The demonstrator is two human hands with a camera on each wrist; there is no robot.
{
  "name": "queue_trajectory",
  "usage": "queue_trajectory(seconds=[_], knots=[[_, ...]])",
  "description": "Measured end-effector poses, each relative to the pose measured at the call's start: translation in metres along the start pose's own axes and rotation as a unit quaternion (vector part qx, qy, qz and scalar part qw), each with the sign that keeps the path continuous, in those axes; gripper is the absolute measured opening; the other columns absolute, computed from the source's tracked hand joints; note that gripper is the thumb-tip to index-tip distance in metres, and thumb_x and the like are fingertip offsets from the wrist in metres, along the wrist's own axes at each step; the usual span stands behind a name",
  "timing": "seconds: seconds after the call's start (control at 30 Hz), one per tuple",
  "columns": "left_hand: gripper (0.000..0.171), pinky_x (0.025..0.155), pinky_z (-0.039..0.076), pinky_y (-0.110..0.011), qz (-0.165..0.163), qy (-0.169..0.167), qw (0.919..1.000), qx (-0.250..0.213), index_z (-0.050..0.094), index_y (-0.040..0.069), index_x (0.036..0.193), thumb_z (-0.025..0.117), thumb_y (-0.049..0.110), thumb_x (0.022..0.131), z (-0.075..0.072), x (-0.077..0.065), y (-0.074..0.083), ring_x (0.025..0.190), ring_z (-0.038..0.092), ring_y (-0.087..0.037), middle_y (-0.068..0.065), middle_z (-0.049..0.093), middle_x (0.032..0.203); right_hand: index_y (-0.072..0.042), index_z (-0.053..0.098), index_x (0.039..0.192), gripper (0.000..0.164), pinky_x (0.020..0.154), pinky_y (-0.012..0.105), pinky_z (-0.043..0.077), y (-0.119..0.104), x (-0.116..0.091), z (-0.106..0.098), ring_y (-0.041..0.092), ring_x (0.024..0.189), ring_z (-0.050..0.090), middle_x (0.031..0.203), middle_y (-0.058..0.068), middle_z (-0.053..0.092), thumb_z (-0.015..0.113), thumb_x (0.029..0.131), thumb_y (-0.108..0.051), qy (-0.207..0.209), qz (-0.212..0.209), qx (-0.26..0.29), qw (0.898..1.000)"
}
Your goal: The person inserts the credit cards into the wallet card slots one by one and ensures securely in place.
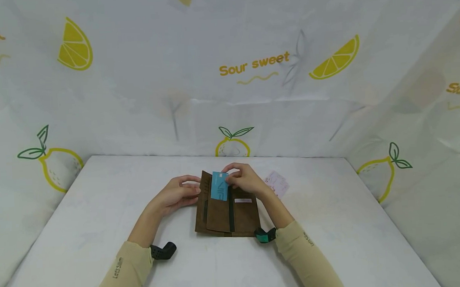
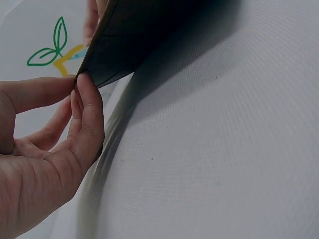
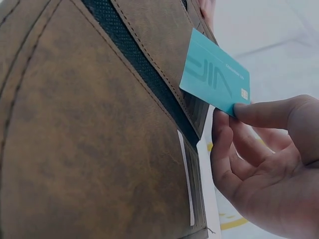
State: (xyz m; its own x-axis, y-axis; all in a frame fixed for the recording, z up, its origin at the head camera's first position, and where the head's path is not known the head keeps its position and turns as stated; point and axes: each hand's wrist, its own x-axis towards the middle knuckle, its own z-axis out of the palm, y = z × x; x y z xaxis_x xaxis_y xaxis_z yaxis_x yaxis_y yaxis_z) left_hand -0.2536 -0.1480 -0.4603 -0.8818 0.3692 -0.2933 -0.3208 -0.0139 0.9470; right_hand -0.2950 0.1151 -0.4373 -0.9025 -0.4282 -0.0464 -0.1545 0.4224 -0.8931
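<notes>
A brown wallet (image 1: pixel 220 217) lies spread on the white table, its left flap raised. My left hand (image 1: pixel 178 192) pinches the outer edge of that flap between thumb and fingertips, as the left wrist view shows from below. My right hand (image 1: pixel 245 179) pinches a corner of a blue-green card (image 1: pixel 218 185) at the chip end. In the right wrist view the card (image 3: pixel 214 69) stands over the slots of the wallet's inner panel; whether its lower edge is inside a slot I cannot tell. A pale strip (image 1: pixel 243 200) shows at a right-hand pocket.
Pinkish paper pieces (image 1: pixel 277 183) lie on the table to the right of the wallet, partly behind my right wrist. The white table (image 1: pixel 335 224) reaches back to a hanging cloth (image 1: pixel 142 100) printed with lemons.
</notes>
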Motion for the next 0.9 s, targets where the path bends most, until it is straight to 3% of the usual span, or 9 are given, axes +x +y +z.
queue_trajectory(seconds=[0.2, 0.37, 0.53, 0.9], knots=[[0.046, 0.081, 0.058, -0.029, 0.001, 0.002, 1.0, 0.0, 0.05, 0.007, 0.133, 0.065, 0.007, 0.09, 0.0, 0.0, 0.0, 0.086, 0.063, -0.011, -0.002, 0.06, 0.097, -0.002, 0.058, 0.123, 0.03, 0.077, 0.044, 0.059, -0.003, -0.002, -0.001, 0.039, 0.094, 0.069, 0.107, 0.026, 0.07, 0.059, 0.093, -0.006, -0.019, 0.022, 0.014, 0.999], [0.044, 0.08, 0.057, -0.029, 0.0, 0.004, 1.0, -0.005, 0.051, 0.008, 0.131, 0.065, 0.006, 0.09, -0.001, 0.001, -0.001, 0.087, 0.063, -0.012, -0.003, 0.06, 0.099, 0.002, 0.056, 0.123, 0.03, 0.08, 0.048, 0.058, -0.019, -0.013, -0.003, 0.044, 0.095, 0.067, 0.106, 0.029, 0.069, 0.058, 0.094, -0.003, -0.038, 0.039, 0.022, 0.998], [0.042, 0.08, 0.058, -0.029, 0.001, 0.006, 1.0, -0.007, 0.052, 0.009, 0.13, 0.064, 0.004, 0.09, -0.001, 0.001, -0.001, 0.087, 0.063, -0.012, -0.004, 0.06, 0.1, 0.003, 0.055, 0.123, 0.03, 0.081, 0.049, 0.058, -0.026, -0.02, -0.002, 0.044, 0.096, 0.067, 0.107, 0.03, 0.068, 0.057, 0.094, -0.004, -0.051, 0.037, 0.017, 0.998], [0.042, 0.079, 0.058, -0.029, 0.001, 0.009, 0.9999, -0.007, 0.052, 0.009, 0.13, 0.064, 0.004, 0.09, -0.001, 0.0, -0.002, 0.086, 0.063, -0.012, -0.003, 0.06, 0.098, 0.004, 0.058, 0.121, 0.029, 0.084, 0.049, 0.057, -0.021, -0.019, -0.001, 0.044, 0.099, 0.066, 0.104, 0.031, 0.068, 0.059, 0.093, -0.004, -0.07, 0.029, 0.01, 0.997]])
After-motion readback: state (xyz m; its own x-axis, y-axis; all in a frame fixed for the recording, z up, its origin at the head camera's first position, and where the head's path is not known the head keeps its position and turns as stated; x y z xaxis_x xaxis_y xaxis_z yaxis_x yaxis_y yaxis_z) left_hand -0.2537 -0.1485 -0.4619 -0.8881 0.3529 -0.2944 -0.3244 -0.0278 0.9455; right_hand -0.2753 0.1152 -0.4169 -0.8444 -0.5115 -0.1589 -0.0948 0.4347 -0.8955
